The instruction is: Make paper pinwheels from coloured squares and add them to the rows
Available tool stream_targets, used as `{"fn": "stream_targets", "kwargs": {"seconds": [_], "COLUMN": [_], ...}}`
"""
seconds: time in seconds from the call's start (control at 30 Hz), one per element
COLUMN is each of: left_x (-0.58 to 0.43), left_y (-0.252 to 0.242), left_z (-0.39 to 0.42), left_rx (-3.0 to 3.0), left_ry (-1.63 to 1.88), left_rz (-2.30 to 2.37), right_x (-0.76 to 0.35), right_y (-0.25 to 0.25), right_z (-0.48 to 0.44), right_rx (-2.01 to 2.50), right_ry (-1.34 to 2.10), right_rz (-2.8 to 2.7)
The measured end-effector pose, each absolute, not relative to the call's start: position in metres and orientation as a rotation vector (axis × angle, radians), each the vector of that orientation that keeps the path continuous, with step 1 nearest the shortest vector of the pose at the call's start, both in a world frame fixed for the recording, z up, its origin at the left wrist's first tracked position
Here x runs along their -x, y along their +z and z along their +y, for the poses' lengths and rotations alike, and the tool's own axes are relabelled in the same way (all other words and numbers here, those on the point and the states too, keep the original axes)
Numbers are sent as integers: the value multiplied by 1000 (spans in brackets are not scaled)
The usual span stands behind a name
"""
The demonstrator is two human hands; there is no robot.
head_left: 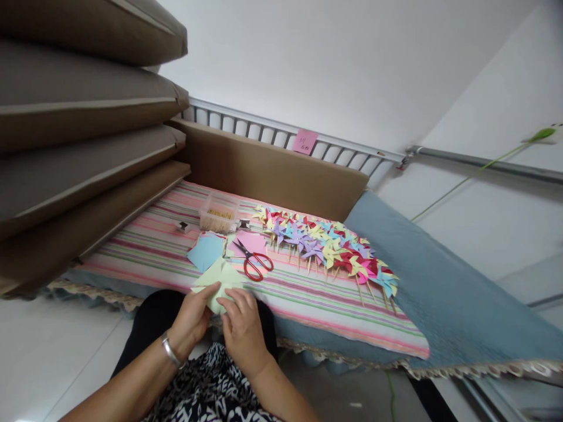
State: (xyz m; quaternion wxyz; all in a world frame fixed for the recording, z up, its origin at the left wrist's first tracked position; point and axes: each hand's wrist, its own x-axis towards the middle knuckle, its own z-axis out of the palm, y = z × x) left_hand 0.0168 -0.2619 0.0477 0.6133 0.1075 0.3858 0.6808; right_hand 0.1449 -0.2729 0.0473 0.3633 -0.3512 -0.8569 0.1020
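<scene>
A pale green sheet of paper [220, 274], slit and partly folded, is held over my lap at the near edge of the striped cloth. My left hand [193, 316] grips its left side, thumb on top. The fingers of my right hand [241, 319] are curled and pinch its lower right part; what lies under the fingertips is hidden. Just beyond the paper lie red-handled scissors [255, 261], blades resting on pink paper squares [254, 240]. Beside them is a stack of light blue paper squares [205, 252].
Many colourful paper pinwheels [329, 246] on sticks lie in rows to the right. A clear plastic box [217, 212] of small sticks stands behind the papers. Brown cushions [88, 140] are stacked at left, and a brown board [268, 170] leans against the radiator [246, 126].
</scene>
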Motion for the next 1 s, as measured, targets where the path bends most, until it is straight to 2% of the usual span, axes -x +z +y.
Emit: {"fn": "stream_targets", "kwargs": {"seconds": [0.27, 0.6, 0.83, 1.0], "left_x": [-17, -21, -22, -24], "left_y": [49, 50, 54, 58], "left_z": [-262, -269, -275, -278], "left_rx": [-234, -331, -396, -436], "left_ry": [1558, 1566, 1548, 1511], "left_rz": [934, 939, 1016, 1039], "right_x": [-143, -141, -140, -139], "right_y": [44, 49, 56, 54], "right_z": [-275, -276, -268, -258], "right_rx": [916, 952, 1089, 1191], "right_ry": [337, 259, 716, 875], "right_rz": [-2206, -2195, -1935, -1784]}}
